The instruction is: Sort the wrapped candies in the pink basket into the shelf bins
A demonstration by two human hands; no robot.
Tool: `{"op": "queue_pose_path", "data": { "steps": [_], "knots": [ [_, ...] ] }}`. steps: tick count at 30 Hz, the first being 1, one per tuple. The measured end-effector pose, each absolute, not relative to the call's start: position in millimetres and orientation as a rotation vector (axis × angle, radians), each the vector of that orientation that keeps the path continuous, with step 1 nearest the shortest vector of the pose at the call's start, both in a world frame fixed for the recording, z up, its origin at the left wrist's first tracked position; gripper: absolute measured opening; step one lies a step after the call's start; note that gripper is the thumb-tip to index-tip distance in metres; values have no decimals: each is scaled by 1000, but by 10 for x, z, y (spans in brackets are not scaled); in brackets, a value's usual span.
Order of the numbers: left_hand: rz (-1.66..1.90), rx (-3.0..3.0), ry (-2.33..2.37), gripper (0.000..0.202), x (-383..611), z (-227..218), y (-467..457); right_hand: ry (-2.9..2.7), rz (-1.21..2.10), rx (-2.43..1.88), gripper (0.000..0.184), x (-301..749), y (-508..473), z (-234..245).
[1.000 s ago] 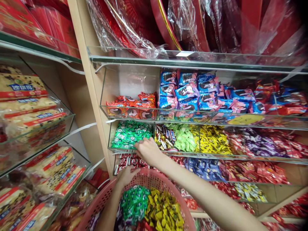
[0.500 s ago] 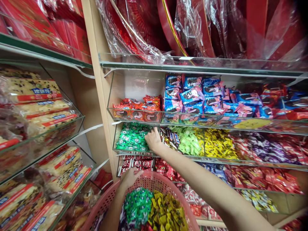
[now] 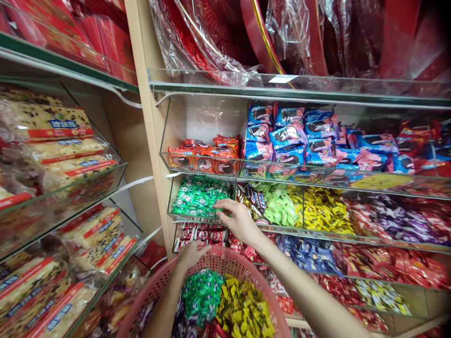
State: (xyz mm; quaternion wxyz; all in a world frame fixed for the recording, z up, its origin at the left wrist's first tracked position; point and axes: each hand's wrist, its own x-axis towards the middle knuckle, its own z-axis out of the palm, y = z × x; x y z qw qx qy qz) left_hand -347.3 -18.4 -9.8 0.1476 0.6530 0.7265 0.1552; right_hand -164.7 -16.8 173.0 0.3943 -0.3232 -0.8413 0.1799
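Note:
My right hand (image 3: 237, 217) reaches over the front lip of a clear shelf bin, its fingers curled on the green wrapped candies (image 3: 197, 197) at the bin's right edge. Whether a candy is pinched between them I cannot make out. My left hand (image 3: 192, 254) grips the far rim of a pink plastic basket (image 3: 246, 272) held low in front of me. The basket holds heaps of green candies (image 3: 201, 293) and yellow candies (image 3: 243, 307).
Clear bins to the right hold chocolate bars (image 3: 252, 197), light green sweets (image 3: 280, 206) and yellow sweets (image 3: 324, 209). Orange and blue biscuit packs (image 3: 282, 136) fill the shelf above. Nougat-like packs (image 3: 59, 155) fill the left unit. A wooden upright (image 3: 148, 117) separates the two units.
My right hand drew back from deeper in the green candy bin to its front edge and lowered slightly. The view shifted a little to the left. The left hand stayed on the basket rim.

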Motion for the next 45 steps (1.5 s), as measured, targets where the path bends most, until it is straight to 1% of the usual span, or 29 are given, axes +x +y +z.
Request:
{"op": "queue_pose_path", "data": {
  "steps": [2,5,7,10,13,19,22,25,27,38,45],
  "knots": [
    [454,1885,2077,50,-3468,-77,-192,-1962,661,-783,16,-1545,-252,1568],
    [446,1896,2070,48,-3467,-48,-199,-1851,766,-761,17,-1448,-336,1391],
    [424,1905,2081,48,-3465,-34,-199,-1830,788,-767,24,-1414,-380,1321],
    [392,1902,2092,50,-3459,-20,-192,-1804,839,-780,40,-1391,-441,1245],
    [380,1887,2096,51,-3455,-20,-186,-1777,873,-763,46,-1381,-508,1182],
    [392,1912,2099,56,-3460,-32,-189,-1714,897,-752,41,-1352,-662,1127],
    [375,1898,2097,57,-3453,-23,-188,-1668,916,-800,33,-1334,-736,1107],
    [368,1889,2096,56,-3442,-9,-185,-1680,852,-874,23,-1313,-796,1074],
    [361,1887,2094,54,-3436,-4,-183,-1694,804,-895,21,-1303,-825,1046],
    [372,1928,2118,48,-3465,-106,-153,-1723,817,-915,27,-1349,-923,790],
    [390,1968,2102,54,-3460,-105,-150,-1724,843,-895,31,-1380,-942,681]
  ]
}}
